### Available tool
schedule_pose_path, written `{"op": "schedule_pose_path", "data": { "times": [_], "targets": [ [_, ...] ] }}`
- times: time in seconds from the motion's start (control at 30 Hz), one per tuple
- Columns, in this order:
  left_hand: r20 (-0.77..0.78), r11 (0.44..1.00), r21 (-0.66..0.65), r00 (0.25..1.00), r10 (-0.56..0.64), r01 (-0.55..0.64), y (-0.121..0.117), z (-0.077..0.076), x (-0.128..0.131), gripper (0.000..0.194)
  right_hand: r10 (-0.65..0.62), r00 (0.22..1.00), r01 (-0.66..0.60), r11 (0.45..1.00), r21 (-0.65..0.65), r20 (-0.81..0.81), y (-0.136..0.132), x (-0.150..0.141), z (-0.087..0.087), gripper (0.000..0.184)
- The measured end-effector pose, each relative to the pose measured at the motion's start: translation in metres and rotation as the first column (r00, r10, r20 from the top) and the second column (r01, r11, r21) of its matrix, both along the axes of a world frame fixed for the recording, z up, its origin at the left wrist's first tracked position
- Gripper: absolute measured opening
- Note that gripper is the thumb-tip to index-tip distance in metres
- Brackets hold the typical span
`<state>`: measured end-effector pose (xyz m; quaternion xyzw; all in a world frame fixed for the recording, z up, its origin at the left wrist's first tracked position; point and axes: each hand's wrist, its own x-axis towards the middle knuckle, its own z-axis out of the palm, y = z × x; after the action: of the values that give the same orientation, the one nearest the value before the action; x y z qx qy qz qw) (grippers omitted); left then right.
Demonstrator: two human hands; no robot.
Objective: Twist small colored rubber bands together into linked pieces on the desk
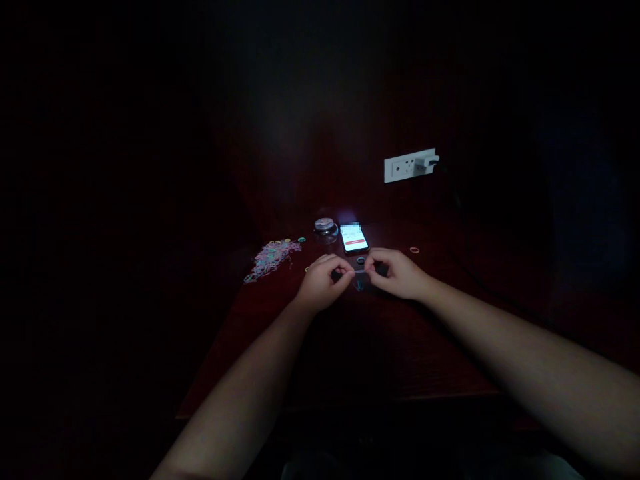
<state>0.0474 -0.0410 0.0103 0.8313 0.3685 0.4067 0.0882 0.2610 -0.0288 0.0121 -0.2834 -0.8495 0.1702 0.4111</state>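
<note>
Nearest, two bare forearms reached in over the dark tabletop. The left hand and right hand met almost tip to tip, each with thumb and forefinger closed in a pinch and the palm loosely curled. Between them ran a thin pale band, held at both ends and apparently drawn taut; whether it was a loop could not be told. The step in hand looked like stretching or working this small piece, and any further move with it called for a light, even pinch on both sides, since so slight a thing could slip or spring away in such dim light.

A small bluish piece lay just on the near side of the fingertips, and a small ring just beyond them. Off to the left spread a heap of colourful bands; to the right lay a lone orange-pink loop. Farther back sat a lit phone and, beside it, a round container. Farthest, a plug stood in the wall socket.
</note>
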Motion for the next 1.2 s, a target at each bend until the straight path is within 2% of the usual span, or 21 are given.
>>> {"op": "schedule_pose_path", "data": {
  "times": [0.23, 0.37, 0.63, 0.9, 1.1, 1.2],
  "targets": [
    [0.048, 0.995, -0.004, 0.994, 0.095, -0.095, 0.003, -0.007, -0.007, 0.008, -0.024, 0.998, 0.024, 1.000, 0.000, -0.050, 0.003, 0.002, -0.007, 0.005],
    [0.035, 0.996, -0.001, 0.995, 0.094, -0.094, 0.000, -0.008, -0.003, 0.009, -0.010, 0.997, 0.009, 1.000, -0.007, -0.076, 0.000, -0.003, -0.010, 0.015],
    [-0.019, 0.998, 0.055, 0.999, 0.035, -0.034, -0.010, -0.004, 0.008, 0.008, 0.003, 0.999, -0.004, 1.000, -0.018, -0.054, -0.006, -0.005, -0.004, 0.010],
    [-0.018, 0.997, 0.067, 0.999, 0.046, -0.045, -0.013, -0.003, 0.009, 0.008, 0.017, 0.998, -0.023, 0.995, -0.100, -0.062, -0.007, 0.000, -0.010, 0.013],
    [-0.098, 0.994, 0.071, 0.991, 0.089, -0.082, -0.012, -0.005, 0.010, 0.011, -0.062, 0.996, 0.057, 0.996, -0.076, -0.061, -0.003, 0.004, -0.014, 0.016],
    [-0.116, 0.988, 0.090, 0.984, 0.136, -0.126, -0.011, -0.006, 0.007, 0.011, -0.153, 0.984, 0.147, 0.987, -0.069, -0.094, 0.002, 0.008, -0.016, 0.017]
  ]
}}
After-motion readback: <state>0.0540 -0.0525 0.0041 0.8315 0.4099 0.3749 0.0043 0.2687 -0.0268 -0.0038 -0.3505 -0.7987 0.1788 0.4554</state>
